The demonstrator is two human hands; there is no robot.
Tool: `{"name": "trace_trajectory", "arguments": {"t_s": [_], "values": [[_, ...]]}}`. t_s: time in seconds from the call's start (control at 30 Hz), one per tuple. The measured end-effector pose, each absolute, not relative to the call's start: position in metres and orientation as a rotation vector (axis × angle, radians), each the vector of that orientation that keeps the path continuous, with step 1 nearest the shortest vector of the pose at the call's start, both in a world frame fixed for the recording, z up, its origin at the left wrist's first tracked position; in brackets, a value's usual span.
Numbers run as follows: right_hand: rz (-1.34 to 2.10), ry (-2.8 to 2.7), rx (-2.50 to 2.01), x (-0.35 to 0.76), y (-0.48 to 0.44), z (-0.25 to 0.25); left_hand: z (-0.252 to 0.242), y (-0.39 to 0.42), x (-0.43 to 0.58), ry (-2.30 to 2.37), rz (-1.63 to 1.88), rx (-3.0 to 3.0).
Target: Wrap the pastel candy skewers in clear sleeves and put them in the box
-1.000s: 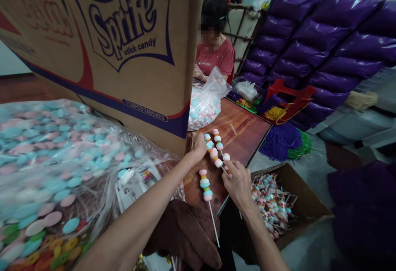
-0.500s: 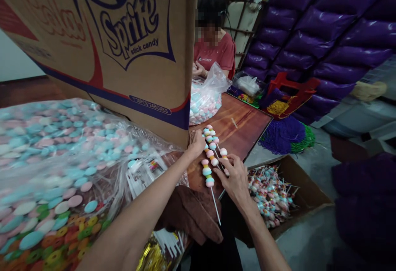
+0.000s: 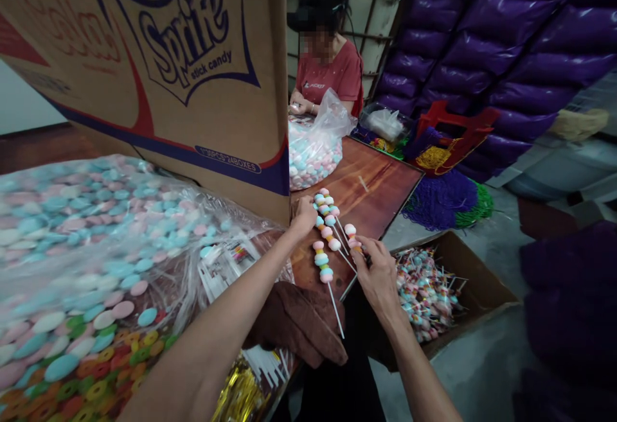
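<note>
Several candy sticks, pink, white and blue sweets threaded on white sticks, lie near the table's edge. My left hand point(image 3: 303, 215) is closed at the upper end of the middle candy stick point(image 3: 326, 234); its fingertips are partly hidden. Between the thumb and fingers of my right hand point(image 3: 378, 271) is another candy stick point(image 3: 350, 230), its lower part covered by the hand. Closest to me, a loose candy stick point(image 3: 322, 261) points its bare end over a brown cloth point(image 3: 299, 325). Two more candy sticks point(image 3: 324, 200) lie side by side beyond.
A large cardboard box point(image 3: 193, 107) stands at left, behind a plastic bag of pastel sweets point(image 3: 96, 216) and gummy rings point(image 3: 110, 370). White sticks point(image 3: 226, 274) lie nearby. An open carton point(image 3: 475, 274) of wrapped candy sits at right. Across the table point(image 3: 380, 171) a person point(image 3: 328, 75) handles something small.
The view has shifted slightly. My right hand has drawn its candy stick a little away to the right from the others. My left hand stays by the same sticks.
</note>
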State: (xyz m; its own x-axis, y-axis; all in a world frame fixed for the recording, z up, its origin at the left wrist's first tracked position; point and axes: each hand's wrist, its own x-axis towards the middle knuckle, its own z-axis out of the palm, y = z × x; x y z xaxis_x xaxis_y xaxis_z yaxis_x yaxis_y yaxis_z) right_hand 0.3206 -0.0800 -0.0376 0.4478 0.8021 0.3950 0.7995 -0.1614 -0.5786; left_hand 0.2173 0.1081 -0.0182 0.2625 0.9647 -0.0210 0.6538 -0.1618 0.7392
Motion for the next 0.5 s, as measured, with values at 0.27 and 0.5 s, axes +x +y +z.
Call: {"name": "trace_trajectory", "arguments": {"t_s": [0.27, 0.5], "values": [[-0.276, -1.554, -2.013, 0.303, -0.095, -0.019, -0.021, 0.115, 0.226, 1.469, 0.572, 1.856], [-0.152, -1.703, -1.986, 0.27, -0.121, -0.021, -0.012, 0.101, 0.219, 1.514, 0.531, 1.952]]}}
